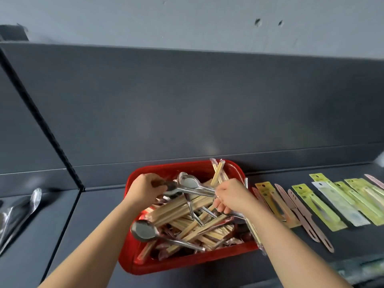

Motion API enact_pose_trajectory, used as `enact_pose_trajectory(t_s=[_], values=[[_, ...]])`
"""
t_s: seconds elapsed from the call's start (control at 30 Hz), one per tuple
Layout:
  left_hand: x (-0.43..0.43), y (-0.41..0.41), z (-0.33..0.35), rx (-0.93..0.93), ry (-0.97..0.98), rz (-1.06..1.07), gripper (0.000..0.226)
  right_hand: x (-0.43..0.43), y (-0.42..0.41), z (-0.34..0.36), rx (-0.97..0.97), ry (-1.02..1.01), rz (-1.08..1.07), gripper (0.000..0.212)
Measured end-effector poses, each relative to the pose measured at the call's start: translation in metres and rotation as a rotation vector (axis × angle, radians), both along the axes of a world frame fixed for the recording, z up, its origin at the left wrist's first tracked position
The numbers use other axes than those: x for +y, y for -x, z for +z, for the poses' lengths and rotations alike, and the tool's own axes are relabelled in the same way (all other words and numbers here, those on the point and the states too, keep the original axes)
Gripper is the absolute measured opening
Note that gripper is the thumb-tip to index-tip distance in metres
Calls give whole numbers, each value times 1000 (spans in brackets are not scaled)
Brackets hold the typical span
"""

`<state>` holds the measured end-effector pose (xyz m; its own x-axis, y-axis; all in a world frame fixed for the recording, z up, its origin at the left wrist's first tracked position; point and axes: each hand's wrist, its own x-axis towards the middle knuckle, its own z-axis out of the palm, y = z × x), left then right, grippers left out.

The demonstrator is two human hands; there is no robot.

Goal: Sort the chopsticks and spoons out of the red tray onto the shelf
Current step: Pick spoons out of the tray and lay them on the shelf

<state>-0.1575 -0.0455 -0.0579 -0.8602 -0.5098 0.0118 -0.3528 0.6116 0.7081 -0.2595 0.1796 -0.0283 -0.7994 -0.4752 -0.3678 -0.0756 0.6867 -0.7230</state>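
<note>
The red tray [187, 261] sits on the dark shelf [87, 221], filled with wrapped wooden chopsticks [178, 208] and metal spoons [145, 229]. My left hand [143, 189] is over the tray's back left, closed on the bowl ends of several steel spoons [190, 183]. My right hand [232, 196] is over the tray's right side, fingers closed on the handles of those same spoons, and it also grips another metal handle beneath. A big spoon lies at the tray's front left.
Metal spoons [20, 206] lie on the shelf section at the left, beyond a black divider [62, 154]. To the right, packaged knives and peelers [324, 204] lie in a row. The shelf's back panel [207, 111] rises behind the tray.
</note>
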Motion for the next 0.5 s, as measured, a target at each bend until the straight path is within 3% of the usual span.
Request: enact_pose_trajectory(t_s=[0.07, 0.13, 0.23, 0.3, 0.43, 0.5], values=[[10, 1, 6, 99, -321, 97, 5, 5, 4, -3, 13, 25, -18, 25], [17, 3, 7, 96, -412, 148, 15, 8, 7, -4, 40, 76, -40, 23], [21, 13, 2, 2, -180, 140, 23, 12, 10, -5, 48, 60, -27, 27], [26, 22, 1, -14, -30, 113, 17, 17, 9, -4, 45, 0, -5, 30], [36, 47, 5, -69, 33, 117, 13, 35, 12, -4, 289, -180, 82, 27], [40, 58, 4, -107, 41, 126, 24, 43, 16, -9, 314, -207, 92, 34]])
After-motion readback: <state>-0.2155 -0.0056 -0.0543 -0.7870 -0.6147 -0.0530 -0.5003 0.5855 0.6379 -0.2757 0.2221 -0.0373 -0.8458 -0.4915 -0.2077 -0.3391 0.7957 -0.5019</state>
